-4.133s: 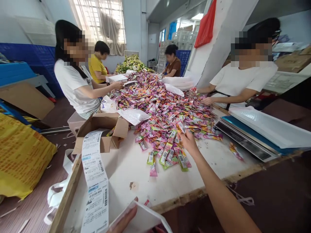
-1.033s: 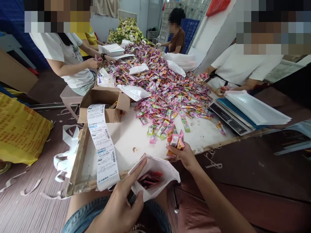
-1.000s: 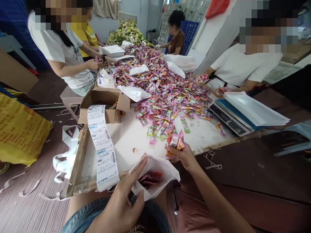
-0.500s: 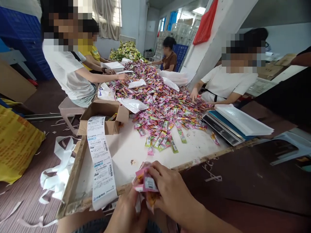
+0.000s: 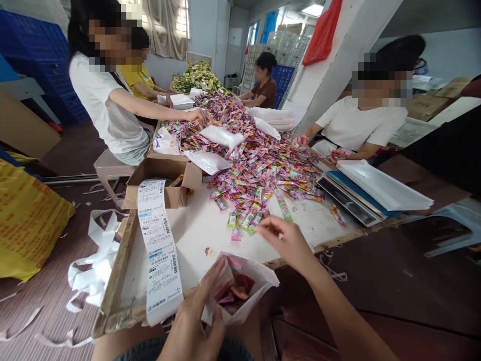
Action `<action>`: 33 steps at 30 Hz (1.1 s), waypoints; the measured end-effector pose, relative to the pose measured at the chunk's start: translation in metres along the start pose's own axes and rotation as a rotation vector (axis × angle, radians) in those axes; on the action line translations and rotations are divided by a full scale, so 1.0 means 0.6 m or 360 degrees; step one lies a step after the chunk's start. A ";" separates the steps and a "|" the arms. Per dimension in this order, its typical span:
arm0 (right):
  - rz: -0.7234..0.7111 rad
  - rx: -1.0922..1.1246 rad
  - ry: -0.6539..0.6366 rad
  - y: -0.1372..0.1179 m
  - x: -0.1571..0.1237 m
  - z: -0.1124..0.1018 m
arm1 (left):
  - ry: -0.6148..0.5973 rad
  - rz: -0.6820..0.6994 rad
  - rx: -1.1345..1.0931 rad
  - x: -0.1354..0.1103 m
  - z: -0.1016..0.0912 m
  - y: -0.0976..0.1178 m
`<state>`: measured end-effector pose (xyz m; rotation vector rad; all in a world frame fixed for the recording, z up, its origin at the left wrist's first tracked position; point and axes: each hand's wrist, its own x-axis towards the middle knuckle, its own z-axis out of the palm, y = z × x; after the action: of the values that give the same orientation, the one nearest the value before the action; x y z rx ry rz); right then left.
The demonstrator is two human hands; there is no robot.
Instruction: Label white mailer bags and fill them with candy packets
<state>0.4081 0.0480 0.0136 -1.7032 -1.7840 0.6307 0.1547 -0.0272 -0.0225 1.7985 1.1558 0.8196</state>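
Observation:
My left hand [image 5: 197,321] grips a white plastic bag [image 5: 259,278] at the table's near edge, holding its mouth open; several pink and red snack packets [image 5: 235,291] lie inside. My right hand [image 5: 287,243] hovers just above the bag and the table edge, fingers loosely apart and holding nothing. A few loose packets [image 5: 246,220] lie on the white table [image 5: 195,230] just beyond it. A large heap of colourful packets [image 5: 248,150] covers the table further back.
A strip of printed labels [image 5: 158,250] hangs over the near edge. An open cardboard box [image 5: 163,178] stands at the left, a scale with white bags [image 5: 376,188] at the right. Several other people sit around the table. White filled bags [image 5: 208,161] lie on the heap.
My right hand carried a bunch of packets from the table to the bag and let them go inside. It now rises out, with nothing in it. My left hand still holds the bag.

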 end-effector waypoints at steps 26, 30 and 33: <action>-0.0014 -0.0505 -0.0065 0.200 0.068 0.081 | 0.0127 -0.0054 -0.0122 -0.001 -0.007 -0.011; 0.0049 -0.0450 0.0017 0.196 0.090 0.091 | 0.0119 -0.0074 -0.0141 -0.002 -0.005 -0.013; -0.0193 -0.0614 -0.0145 0.193 0.111 0.095 | 0.0120 -0.0055 -0.0115 -0.001 -0.006 -0.010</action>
<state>0.4510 0.1260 -0.1014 -1.8145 -2.1642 0.3298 0.1489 -0.0254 -0.0263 1.6969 1.1872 0.9040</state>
